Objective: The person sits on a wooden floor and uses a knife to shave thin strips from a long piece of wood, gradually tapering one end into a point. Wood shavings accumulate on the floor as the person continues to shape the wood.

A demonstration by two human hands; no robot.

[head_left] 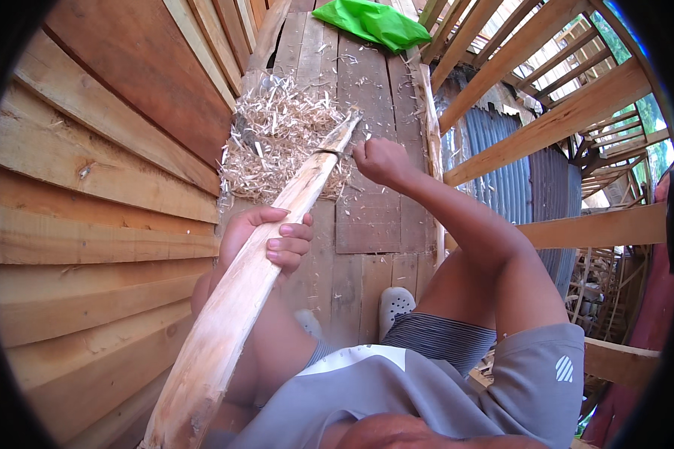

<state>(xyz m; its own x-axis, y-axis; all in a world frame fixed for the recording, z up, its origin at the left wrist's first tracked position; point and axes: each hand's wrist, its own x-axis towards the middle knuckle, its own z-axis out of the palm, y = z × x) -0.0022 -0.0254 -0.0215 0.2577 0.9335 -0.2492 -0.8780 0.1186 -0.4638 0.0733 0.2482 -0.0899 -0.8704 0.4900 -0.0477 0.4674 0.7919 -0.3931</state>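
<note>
In the head view, held the long piece of wood (236,299) slantwise in the left grip (286,245), wrapped snugly round it on the near side of the heap of shavings (273,123), with the far end passing over the heap's right side. Clenched the right grip (384,162) just right of the heap, closed tight, apparently around the handle of a dark blade (328,152) set across the wood at the heap's right edge. Judging by the heap, looked well along in the paring; showed pale, mostly bared wood along the upper face. Seemed to leave rougher, darker patches at the end farthest from the heap, and perhaps near the tip. Could not tell the state of the underside. Also saw loose chips scattered over floorboards (363,217) right of the heap.
</note>
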